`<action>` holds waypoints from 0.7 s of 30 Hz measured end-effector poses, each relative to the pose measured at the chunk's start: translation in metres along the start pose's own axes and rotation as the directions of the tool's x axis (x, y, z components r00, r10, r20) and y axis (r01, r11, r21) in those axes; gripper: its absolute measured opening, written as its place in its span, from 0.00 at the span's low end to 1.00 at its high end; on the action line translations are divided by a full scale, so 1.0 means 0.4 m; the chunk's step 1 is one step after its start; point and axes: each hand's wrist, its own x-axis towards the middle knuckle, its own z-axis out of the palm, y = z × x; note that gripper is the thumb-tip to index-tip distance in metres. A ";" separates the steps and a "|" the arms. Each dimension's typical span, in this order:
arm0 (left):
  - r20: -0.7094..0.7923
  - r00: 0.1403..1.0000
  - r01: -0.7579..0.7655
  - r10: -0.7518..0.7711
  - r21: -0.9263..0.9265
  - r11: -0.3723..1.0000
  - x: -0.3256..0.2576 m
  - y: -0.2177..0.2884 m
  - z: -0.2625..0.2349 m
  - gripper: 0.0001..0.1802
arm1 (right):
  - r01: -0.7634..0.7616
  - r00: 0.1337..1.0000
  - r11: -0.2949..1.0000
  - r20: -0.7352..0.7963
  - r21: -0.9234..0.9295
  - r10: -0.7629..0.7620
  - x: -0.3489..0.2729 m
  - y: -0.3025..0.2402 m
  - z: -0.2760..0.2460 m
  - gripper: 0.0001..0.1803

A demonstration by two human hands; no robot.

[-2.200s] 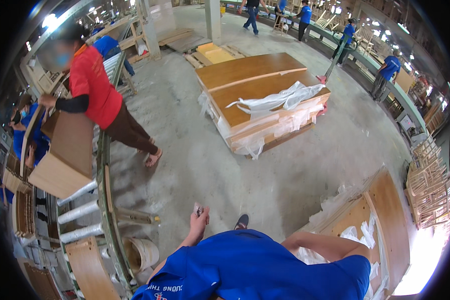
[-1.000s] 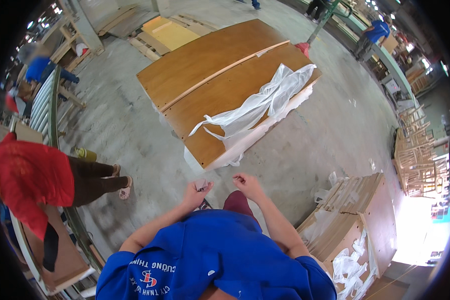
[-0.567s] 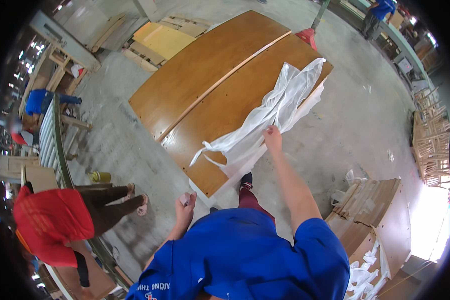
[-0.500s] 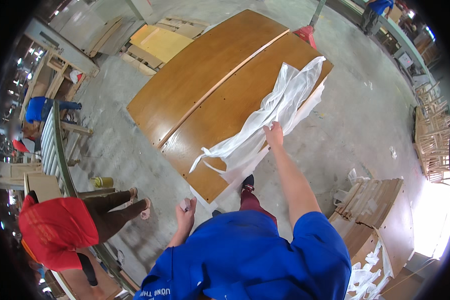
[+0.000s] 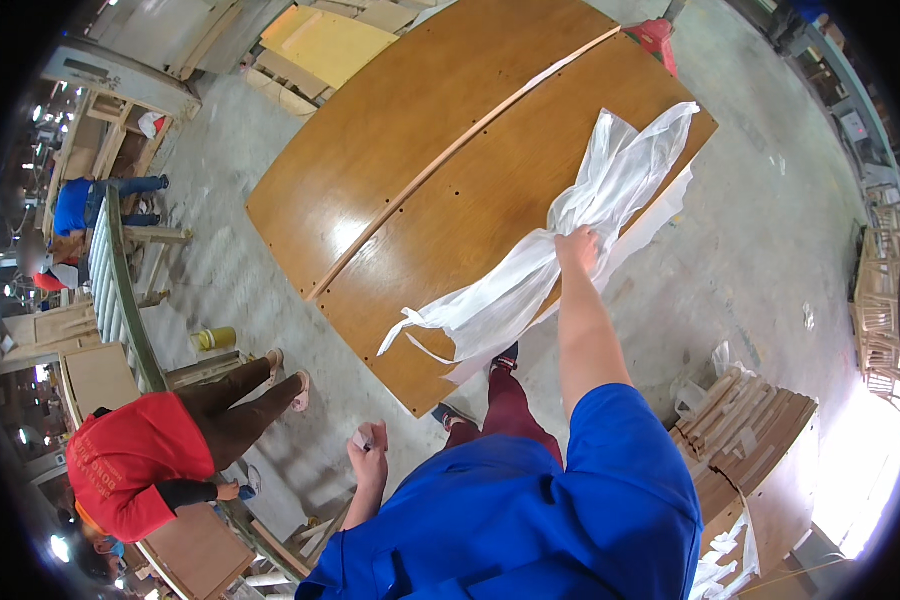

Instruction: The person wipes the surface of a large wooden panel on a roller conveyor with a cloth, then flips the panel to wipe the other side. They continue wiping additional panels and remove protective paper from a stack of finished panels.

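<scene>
Fingers of the right hand point(image 5: 577, 243) are now closed around the bunched middle of the white plastic sheet point(image 5: 550, 265), where a second ago that hand was only arriving near the board's edge, close to the body, and half a second ago it had just reached the plastic. Since then the view has drawn in closer over the stack, and the sheet looks more gathered at the hand, so the grip reads as taken up rather than merely touching; in my judgement the plastic is ready to come off the wood.

The sheet lies across the near wooden panel point(image 5: 490, 210), which sits edge to edge with a second wooden panel point(image 5: 410, 120) on the concrete floor point(image 5: 760, 240). Its long axis runs diagonally, from a loose knotted tail at the lower left, near the panel's near corner, up to a fanned-out end at the upper right by the far corner. The narrow end points toward the person, the wide end away.

The left hand point(image 5: 368, 452) hangs low beside the blue shirt, curled around a small pale object too small to identify, and is well apart from the sheet. A co-worker in a red top point(image 5: 130, 460) bends beside the roller conveyor point(image 5: 115, 290) on the left
</scene>
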 end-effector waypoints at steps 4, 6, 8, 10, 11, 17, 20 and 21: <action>0.030 1.000 -0.004 0.003 0.034 0.999 0.016 0.022 0.014 0.15 | 0.285 0.952 0.953 0.083 0.100 -0.294 0.014 0.017 0.032 0.11; 0.013 0.999 -0.052 0.051 0.020 0.998 0.033 0.020 0.026 0.11 | 0.465 0.848 0.868 0.194 0.174 -0.493 -0.078 -0.004 0.098 0.09; 0.016 1.000 -0.020 0.021 -0.058 0.998 0.049 0.020 0.041 0.07 | 0.536 0.629 0.725 0.367 0.433 -0.685 -0.234 -0.009 0.177 0.09; 0.034 0.996 0.089 -0.084 -0.181 0.979 0.074 0.019 0.052 0.08 | 0.456 0.288 0.566 0.488 0.687 -0.824 -0.426 -0.019 0.197 0.08; -0.007 0.989 0.141 -0.147 -0.234 0.962 0.079 0.021 0.061 0.09 | 0.350 0.090 0.546 0.554 0.761 -0.828 -0.515 -0.027 0.178 0.07; 0.161 0.961 0.268 -0.226 -0.321 0.908 0.116 -0.006 0.047 0.13 | -0.352 -0.272 0.650 0.591 0.673 -0.759 -0.755 -0.059 0.087 0.07; 0.098 0.985 0.155 -0.142 -0.142 0.978 0.108 -0.012 0.059 0.12 | -0.232 -0.309 0.700 0.631 0.676 -0.712 -0.736 -0.061 0.047 0.08; 0.056 0.995 0.084 -0.080 -0.060 0.995 0.100 -0.022 0.060 0.12 | -0.113 -0.306 0.674 0.619 0.731 -0.723 -0.730 -0.058 0.054 0.10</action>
